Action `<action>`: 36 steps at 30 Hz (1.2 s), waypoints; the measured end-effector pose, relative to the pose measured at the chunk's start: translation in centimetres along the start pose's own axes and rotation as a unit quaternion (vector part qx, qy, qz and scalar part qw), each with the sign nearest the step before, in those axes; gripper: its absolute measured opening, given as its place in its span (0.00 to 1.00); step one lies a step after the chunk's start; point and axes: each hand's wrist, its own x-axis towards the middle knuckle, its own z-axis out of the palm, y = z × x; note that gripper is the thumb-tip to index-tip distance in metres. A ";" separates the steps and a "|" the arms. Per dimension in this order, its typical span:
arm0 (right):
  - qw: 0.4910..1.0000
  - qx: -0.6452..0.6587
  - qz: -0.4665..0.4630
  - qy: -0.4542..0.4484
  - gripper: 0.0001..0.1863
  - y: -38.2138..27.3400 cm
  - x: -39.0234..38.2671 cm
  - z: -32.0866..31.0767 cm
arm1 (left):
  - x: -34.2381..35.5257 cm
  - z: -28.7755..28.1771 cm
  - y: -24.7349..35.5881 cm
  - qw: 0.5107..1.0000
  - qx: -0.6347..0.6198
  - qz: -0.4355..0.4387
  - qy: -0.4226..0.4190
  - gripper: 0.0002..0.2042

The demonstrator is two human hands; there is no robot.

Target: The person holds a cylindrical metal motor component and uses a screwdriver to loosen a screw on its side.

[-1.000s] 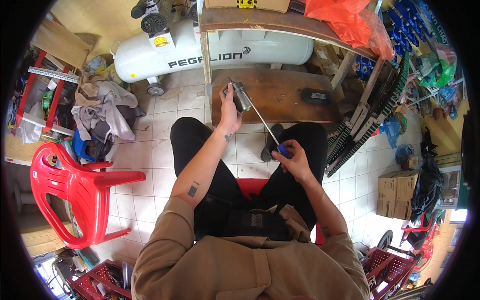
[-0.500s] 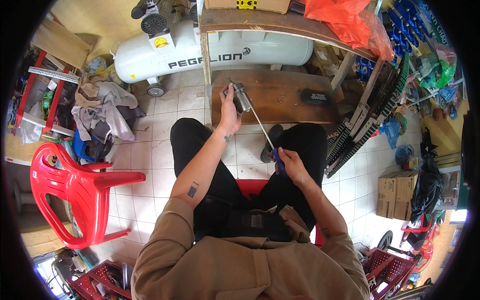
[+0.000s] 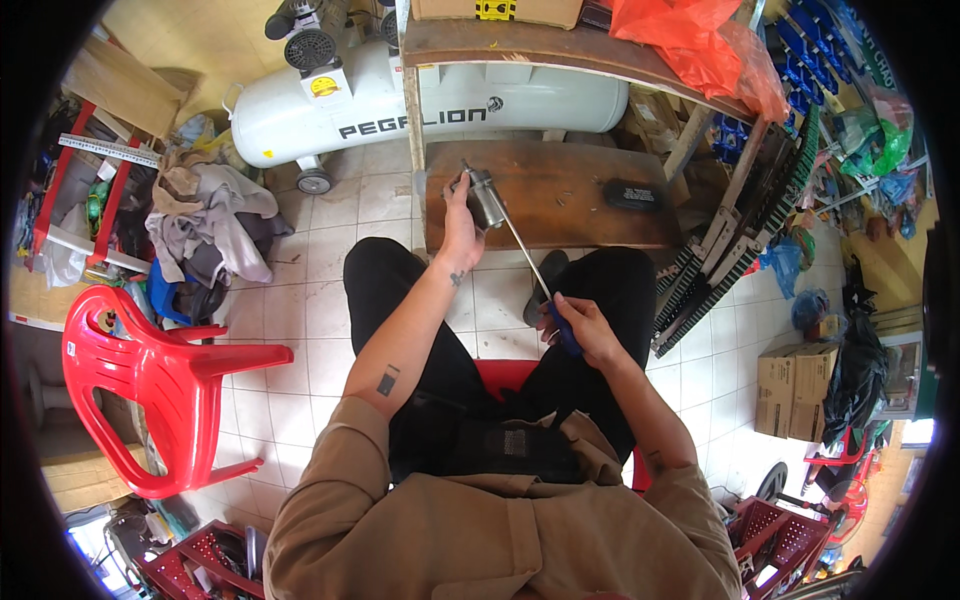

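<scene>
My left hand (image 3: 461,228) is closed around a silver metal cylinder (image 3: 487,204) that looks like a small electric motor, with a thin shaft at its far end. The cylinder is tilted, its near end facing down and to the right. In my right hand (image 3: 588,333) is a screwdriver (image 3: 528,252) with a long metal shank and a blue handle, the fingers wrapped round the handle. Its shank runs up and left to the cylinder's near end; the tip itself cannot be made out. Both hands are in front of me, above my knees.
A low brown wooden board (image 3: 540,190) lies ahead, bearing a black case (image 3: 633,194) and small bits. Behind it stands a white compressor tank (image 3: 430,112). A red plastic chair (image 3: 170,390) is at left; cardboard boxes (image 3: 795,390) and leaning ribbed rails (image 3: 735,240) are at right.
My right hand's fingers have shifted on the screwdriver handle, which now sits slightly lower and turned. The cylinder has barely moved in my left hand.
</scene>
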 end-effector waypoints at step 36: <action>0.999 -0.033 -0.040 0.013 0.13 0.7 0.7 -0.9 | 0.4 -0.9 -0.6 0.999 -0.029 -0.042 -0.005 0.19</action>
